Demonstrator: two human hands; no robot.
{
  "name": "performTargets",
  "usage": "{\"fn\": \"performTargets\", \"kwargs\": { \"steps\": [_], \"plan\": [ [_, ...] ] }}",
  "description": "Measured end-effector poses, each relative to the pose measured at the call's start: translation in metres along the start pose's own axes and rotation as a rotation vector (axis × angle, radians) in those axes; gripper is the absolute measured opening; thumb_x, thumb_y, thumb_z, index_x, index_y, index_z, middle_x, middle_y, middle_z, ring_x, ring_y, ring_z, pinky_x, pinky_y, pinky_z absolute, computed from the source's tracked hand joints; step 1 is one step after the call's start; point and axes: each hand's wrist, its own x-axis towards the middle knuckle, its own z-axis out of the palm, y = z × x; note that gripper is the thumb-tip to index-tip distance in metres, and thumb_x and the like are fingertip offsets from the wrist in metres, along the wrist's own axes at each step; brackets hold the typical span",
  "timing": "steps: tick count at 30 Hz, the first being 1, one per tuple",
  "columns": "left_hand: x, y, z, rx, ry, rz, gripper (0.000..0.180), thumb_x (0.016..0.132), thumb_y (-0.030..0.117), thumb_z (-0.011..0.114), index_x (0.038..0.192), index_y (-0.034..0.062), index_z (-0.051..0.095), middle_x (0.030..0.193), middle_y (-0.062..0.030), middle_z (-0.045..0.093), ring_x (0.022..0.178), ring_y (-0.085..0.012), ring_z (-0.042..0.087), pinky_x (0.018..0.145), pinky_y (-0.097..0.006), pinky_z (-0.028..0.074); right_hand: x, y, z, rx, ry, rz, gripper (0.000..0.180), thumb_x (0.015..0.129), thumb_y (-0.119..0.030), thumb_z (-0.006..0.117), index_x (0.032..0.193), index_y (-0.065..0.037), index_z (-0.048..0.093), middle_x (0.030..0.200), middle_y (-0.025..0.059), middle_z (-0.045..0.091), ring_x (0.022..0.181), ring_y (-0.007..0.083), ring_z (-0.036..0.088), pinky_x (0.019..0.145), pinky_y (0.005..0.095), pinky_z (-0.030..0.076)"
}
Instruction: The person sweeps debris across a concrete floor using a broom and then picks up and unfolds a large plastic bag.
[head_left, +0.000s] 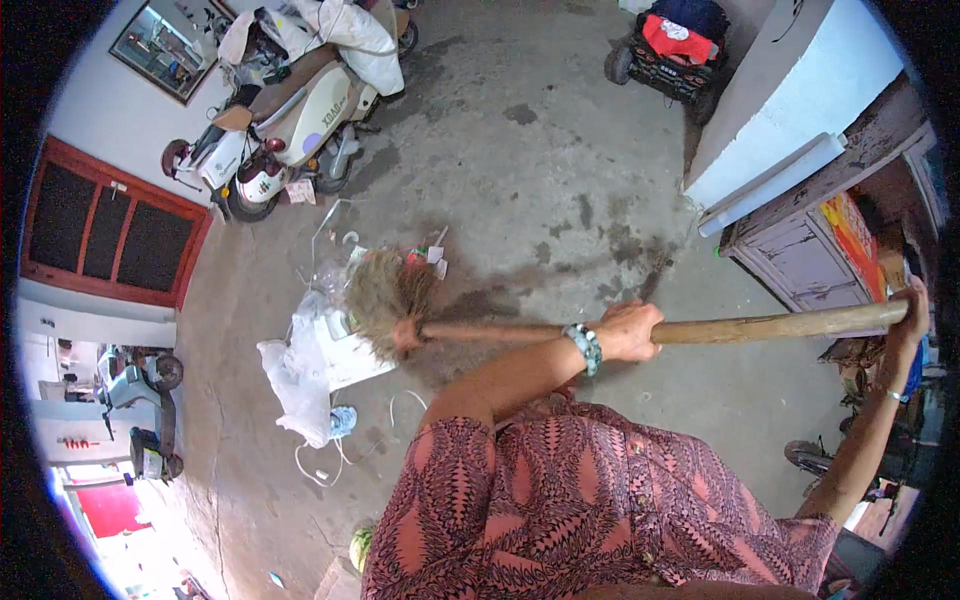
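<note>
I've got my left hand (632,330) wrapped mid-way on the long brown wooden broom handle (700,328), my right hand (908,312) closed on its top end. The straw broom head (385,295) sits in the white plastic litter pile (315,365); next stroke needs a firm pull across the grey concrete floor (540,150), I judge.

Left hand (630,330) wrapped round the middle of a long wooden broom handle (770,325), beaded bracelet (584,347) at the wrist. Right hand (908,312) closed on the handle's far end, near a worn purple cabinet (800,255). Straw broom head (385,297) pressed against a litter pile (318,352) of white plastic bags and paper scraps, possibly wrappers. White scooter (290,125) parked beyond, on stained concrete floor (520,150).
</note>
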Motion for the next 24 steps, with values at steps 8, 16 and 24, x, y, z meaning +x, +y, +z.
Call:
{"fn": "performTargets", "kwargs": {
  "steps": [8,16,24],
  "plan": [
    [0.057,-0.111,-0.078,-0.059,0.182,0.088,0.019,0.068,0.018,0.072,0.077,0.0028,0.065,0.079,-0.0173,0.065,0.081,-0.0334,0.064,0.073,-0.041,0.05,-0.092,-0.162,0.202,-1.116,0.031,-0.898,0.035,0.092,-0.02,0.051,0.116,0.005,0.054,0.109,0.015,0.058,0.088,0.0232,0.058,0.08,0.0358,0.048],
    [-0.038,-0.222,-0.162,-0.068,0.379,-0.202,0.023,0.069,0.025,0.067,0.089,0.013,0.066,0.088,-0.012,0.066,0.09,-0.0313,0.061,0.081,-0.041,0.044,-0.048,-0.231,0.463,-0.024,-0.329,-0.174,0.029,0.092,-0.021,0.035,0.091,0.004,0.051,0.101,0.0147,0.049,0.098,0.0252,0.045,0.099,0.0396,0.03],
    [-0.257,-0.344,-0.204,-0.033,0.604,-0.598,0.038,0.062,0.028,0.072,0.092,0.0068,0.065,0.088,-0.0161,0.066,0.087,-0.0349,0.063,0.079,-0.047,0.048,-0.025,-0.201,0.717,0.083,-0.55,-0.461,0.018,0.089,-0.01,0.045,0.095,0.004,0.055,0.082,0.0153,0.06,0.071,0.0258,0.061,0.072,0.0425,0.053]
  ]
}}
